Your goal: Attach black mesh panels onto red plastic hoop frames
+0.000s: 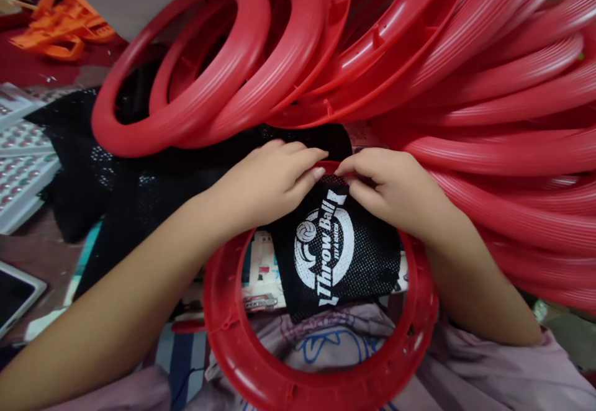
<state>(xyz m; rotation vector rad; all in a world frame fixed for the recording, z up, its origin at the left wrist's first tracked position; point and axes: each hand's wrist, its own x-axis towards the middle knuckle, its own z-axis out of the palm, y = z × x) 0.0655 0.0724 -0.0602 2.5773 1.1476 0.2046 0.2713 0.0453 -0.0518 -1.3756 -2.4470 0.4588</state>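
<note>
A red plastic ring [261, 361] lies on my lap, its hollow underside with small pegs facing up. Across its opening hangs a black mesh cloth [372, 274] printed in white with "Throw Ball" and a ball emblem. At the ring's far rim, my left hand [284, 178] pinches the top edge of the mesh between thumb and forefinger. Close by on the right, my right hand [393, 187] also has its fingertips closed on that edge. The hands hide most of the far rim, and the exact fastening there cannot be made out.
More red rings [223, 94] lean in a row just beyond my hands, with a large pile of rings [512, 150] at right. Black mesh pieces [139, 181] lie at left, near white trays [28, 150], orange plastic parts [65, 23] and a dark-screened device [16, 296].
</note>
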